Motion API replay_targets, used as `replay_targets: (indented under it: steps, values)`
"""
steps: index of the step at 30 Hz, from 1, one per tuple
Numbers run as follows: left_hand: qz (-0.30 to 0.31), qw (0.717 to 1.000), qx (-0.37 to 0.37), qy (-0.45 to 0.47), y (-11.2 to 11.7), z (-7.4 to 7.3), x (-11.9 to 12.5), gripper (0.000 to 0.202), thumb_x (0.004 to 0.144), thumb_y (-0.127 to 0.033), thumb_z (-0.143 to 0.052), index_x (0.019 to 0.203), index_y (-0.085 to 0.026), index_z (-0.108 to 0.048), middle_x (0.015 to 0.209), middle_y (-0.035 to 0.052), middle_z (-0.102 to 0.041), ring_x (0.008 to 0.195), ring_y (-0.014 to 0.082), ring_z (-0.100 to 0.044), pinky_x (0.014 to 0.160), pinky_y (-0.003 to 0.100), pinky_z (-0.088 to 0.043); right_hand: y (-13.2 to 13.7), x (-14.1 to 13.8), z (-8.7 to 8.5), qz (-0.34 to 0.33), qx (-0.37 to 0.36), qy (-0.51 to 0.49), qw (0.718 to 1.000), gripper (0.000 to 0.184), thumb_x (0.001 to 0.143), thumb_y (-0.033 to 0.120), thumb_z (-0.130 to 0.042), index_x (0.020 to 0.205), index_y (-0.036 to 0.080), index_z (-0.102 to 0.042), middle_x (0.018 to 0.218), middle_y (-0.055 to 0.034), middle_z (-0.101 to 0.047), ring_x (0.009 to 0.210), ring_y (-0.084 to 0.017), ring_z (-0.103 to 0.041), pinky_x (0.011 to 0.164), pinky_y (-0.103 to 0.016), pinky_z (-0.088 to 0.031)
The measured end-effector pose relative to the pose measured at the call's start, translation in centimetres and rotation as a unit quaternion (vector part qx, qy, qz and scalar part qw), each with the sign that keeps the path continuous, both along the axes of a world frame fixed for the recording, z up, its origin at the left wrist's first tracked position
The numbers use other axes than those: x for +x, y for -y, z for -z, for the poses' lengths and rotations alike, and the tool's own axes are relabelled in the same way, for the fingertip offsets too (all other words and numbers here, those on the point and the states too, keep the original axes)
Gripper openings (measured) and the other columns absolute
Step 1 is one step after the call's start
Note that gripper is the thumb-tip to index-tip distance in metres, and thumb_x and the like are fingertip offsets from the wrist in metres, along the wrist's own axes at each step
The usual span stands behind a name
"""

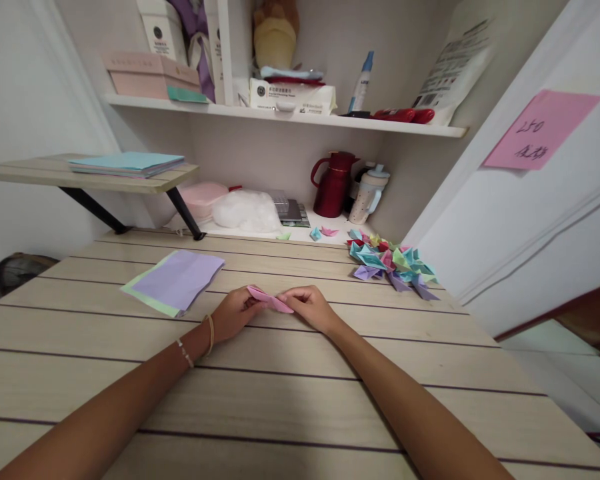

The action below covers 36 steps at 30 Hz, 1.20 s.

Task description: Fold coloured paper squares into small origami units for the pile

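Pink paper (270, 300): you pinch it between both hands, low over the bench (300, 400).
Left hand (235, 313): grips its left end.
Right hand (310, 308): grips its right end.
Far right: folded paper pile (390, 263).

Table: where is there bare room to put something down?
Bare: the table nearest you, below the purple sheets left of the left hand, and right of the right hand, before the folded paper pile. Crowded: around the red jug.

Pink folded paper (270, 300); lilac sheet (180, 279) over a pale green one. Counter (300, 393) light wood with dark stripes. Dark red jug (334, 183), multicoloured origami pile (390, 261).
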State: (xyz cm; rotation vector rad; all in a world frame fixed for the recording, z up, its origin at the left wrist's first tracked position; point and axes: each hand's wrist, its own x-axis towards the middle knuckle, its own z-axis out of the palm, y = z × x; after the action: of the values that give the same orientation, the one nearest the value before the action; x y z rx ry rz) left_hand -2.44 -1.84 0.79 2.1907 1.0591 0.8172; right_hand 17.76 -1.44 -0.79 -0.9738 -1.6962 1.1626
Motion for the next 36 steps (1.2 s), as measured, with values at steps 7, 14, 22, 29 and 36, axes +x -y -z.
replay_targets:
  steps: [7, 14, 22, 29, 36]
  values:
    - [0.007, 0.999, 0.018, -0.028, -0.09, 0.25, 0.0, 0.022, 0.085, -0.03, -0.044, 0.085, -0.016, -0.061, 0.078, 0.0027, -0.059, 0.07, 0.0137, -0.051, 0.064, 0.024, -0.04, 0.02, -0.07, 0.07, -0.001, 0.006, 0.004, 1.0, 0.029, 0.072, 0.041, -0.06, 0.076, 0.014, -0.071, 0.07, -0.0049, -0.066, 0.064, -0.014, -0.055, 0.056, -0.024, -0.041]
    - [0.014, 0.999, 0.012, -0.036, -0.04, 0.09, 0.06, 0.02, 0.084, -0.028, -0.045, 0.086, -0.016, -0.061, 0.079, 0.0027, -0.06, 0.071, 0.0137, -0.052, 0.065, 0.024, -0.04, 0.1, -0.04, 0.09, -0.008, 0.002, 0.026, 1.0, 0.032, 0.072, 0.044, -0.06, 0.075, 0.014, -0.071, 0.063, -0.0031, -0.062, 0.058, -0.012, -0.05, 0.051, -0.022, -0.037]
    - [0.008, 0.999, 0.009, -0.039, 0.04, 0.11, 0.1, 0.019, 0.084, -0.027, -0.045, 0.082, -0.016, -0.061, 0.075, 0.0012, -0.058, 0.066, 0.0123, -0.05, 0.061, 0.023, -0.038, 0.05, 0.01, -0.01, -0.015, -0.01, 0.023, 1.0, 0.032, 0.073, 0.043, -0.059, 0.077, 0.013, -0.07, 0.062, -0.002, -0.059, 0.054, -0.01, -0.045, 0.05, -0.021, -0.034]
    - [0.012, 0.999, 0.007, -0.032, 0.09, 0.06, 0.08, 0.02, 0.084, -0.029, -0.045, 0.086, -0.017, -0.061, 0.075, 0.0012, -0.057, 0.067, 0.0129, -0.049, 0.061, 0.024, -0.038, -0.03, 0.14, 0.05, -0.034, -0.01, 0.017, 0.999, 0.033, 0.073, 0.044, -0.06, 0.08, 0.013, -0.07, 0.067, -0.0032, -0.063, 0.058, -0.011, -0.05, 0.055, -0.023, -0.039]
    - [0.0, 0.999, -0.005, -0.033, 0.08, -0.35, 0.12, 0.024, 0.083, -0.033, -0.044, 0.07, -0.016, -0.055, 0.066, -0.0011, -0.052, 0.063, 0.0127, -0.045, 0.06, 0.024, -0.036, -0.17, -0.08, 0.13, -0.012, -0.02, -0.012, 1.0, 0.027, 0.074, 0.038, -0.057, 0.08, 0.014, -0.068, 0.077, -0.0041, -0.065, 0.065, -0.012, -0.055, 0.06, -0.023, -0.042]
